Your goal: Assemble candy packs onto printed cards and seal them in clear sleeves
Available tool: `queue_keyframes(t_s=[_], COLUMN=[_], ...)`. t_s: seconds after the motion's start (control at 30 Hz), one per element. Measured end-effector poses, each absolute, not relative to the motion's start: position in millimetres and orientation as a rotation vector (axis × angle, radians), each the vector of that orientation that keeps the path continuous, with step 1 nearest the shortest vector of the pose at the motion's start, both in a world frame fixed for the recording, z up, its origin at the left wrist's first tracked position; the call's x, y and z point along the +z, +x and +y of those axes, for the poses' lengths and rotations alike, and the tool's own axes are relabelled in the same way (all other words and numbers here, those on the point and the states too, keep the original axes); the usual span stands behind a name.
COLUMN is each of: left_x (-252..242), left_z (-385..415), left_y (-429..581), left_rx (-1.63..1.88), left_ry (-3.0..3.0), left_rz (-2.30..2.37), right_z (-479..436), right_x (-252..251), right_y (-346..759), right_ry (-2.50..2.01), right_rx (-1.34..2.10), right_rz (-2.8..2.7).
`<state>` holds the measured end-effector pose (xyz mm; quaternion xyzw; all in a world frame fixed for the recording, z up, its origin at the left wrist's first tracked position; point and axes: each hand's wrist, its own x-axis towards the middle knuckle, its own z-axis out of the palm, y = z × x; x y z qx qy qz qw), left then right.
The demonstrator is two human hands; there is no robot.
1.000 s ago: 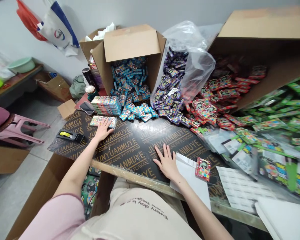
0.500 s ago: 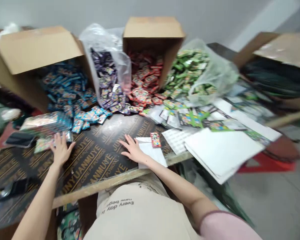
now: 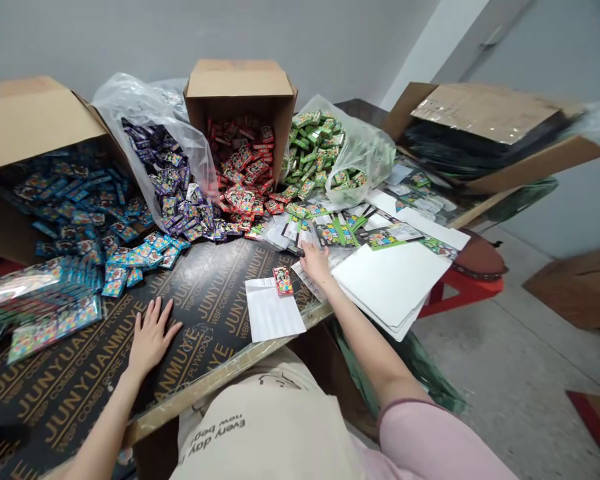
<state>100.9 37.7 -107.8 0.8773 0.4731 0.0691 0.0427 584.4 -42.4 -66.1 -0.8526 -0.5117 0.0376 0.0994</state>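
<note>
Resting on the black plywood tabletop (image 3: 220, 287), the left hand (image 3: 149, 337) held nothing, fingers spread. The right hand (image 3: 316, 265) was at the near edge of the green-and-black printed clear plastic packets (image 3: 337, 230); whether its fingers had closed on one could not be told. Neatly stacked glossy packs (image 3: 25, 287) at far left looked finished; loose small blue packs (image 3: 150, 250), purple packs (image 3: 177, 193), red packs (image 3: 243, 173) and green packs (image 3: 315, 140) lay heaped, apparently unarranged.

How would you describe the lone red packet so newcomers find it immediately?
On the black tabletop, find the white sheet between the left hand and right hand. The red packet lies over its far edge, alone, apart from the red heap.
</note>
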Motion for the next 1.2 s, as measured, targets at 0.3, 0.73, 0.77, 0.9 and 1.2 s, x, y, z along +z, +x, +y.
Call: queue_keyframes(t_s=[0.3,0.73,0.77,0.9,1.2], left_x=[-39.4,10.1,8.3,-1.2,15.9], left_z=[27.1,-3.7,-9.7,-25.9,-22.6], left_y=[173.9,216.8,213.3,210.4,195.9], left_rx=[0.614,0.721,0.690,0.643,0.668], left_ry=[1.475,0.426,0.474,0.646,0.922], left_rz=[1.226,0.603,0.618,0.658,0.688], right_z=[-52.3,-58.7,-49.7,-19.4,-6.4], right_x=[-17.7,21.0,24.4,28.7,44.7], right_y=[526.5,379.3,384.6,393.4,399.2], right_ry=[-1.825,-1.072,-1.140,-1.265,-1.070], right_rx=[-0.254,0.211,0.261,0.452,0.723], right_rz=[-1.339,-1.815,-1.720,-1.577,-2.115])
